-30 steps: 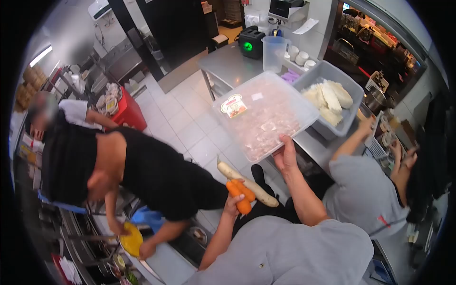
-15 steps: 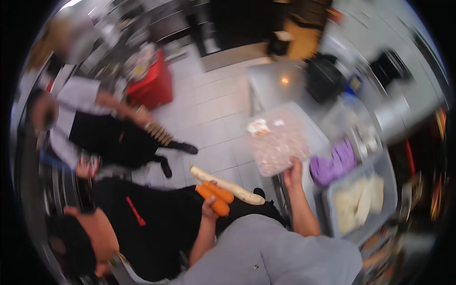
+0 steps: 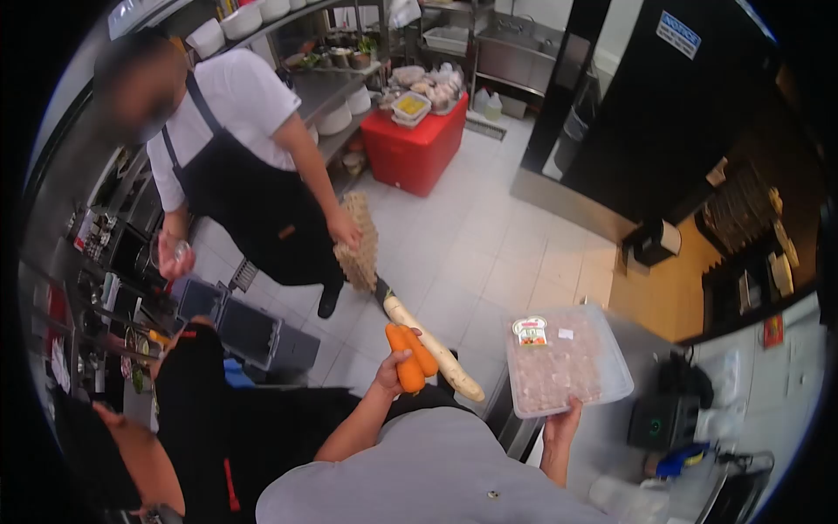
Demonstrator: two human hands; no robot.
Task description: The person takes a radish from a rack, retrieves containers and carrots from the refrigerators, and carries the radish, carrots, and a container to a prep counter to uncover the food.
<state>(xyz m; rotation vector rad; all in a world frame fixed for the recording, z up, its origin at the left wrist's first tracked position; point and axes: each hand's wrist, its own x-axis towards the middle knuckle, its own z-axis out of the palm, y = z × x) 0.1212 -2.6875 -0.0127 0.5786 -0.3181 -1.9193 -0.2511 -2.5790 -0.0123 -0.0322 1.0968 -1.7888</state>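
Note:
My left hand [image 3: 390,374] is closed around orange carrots [image 3: 407,362] and a long white daikon [image 3: 436,347], which slants behind the carrots, its lower end toward my right. My right hand [image 3: 563,425] grips the near edge of a clear plastic container [image 3: 618,384] filled with pale pink pieces that look like raw meat. A label [image 3: 529,332] is stuck on its lid. The container is held up over the end of a steel counter, level or nearly so.
Across from me a person [image 3: 253,166] in a black apron holds a stack of egg trays [image 3: 358,244]. Another person in black [image 3: 188,384] is close on my left. A red cooler [image 3: 410,148] stands on the tiled floor. The steel counter [image 3: 602,445] runs along my right.
My view has swung to the right. Both hands keep their hold on the vegetables and the container. The purple item and grey tub on the right have left the view.

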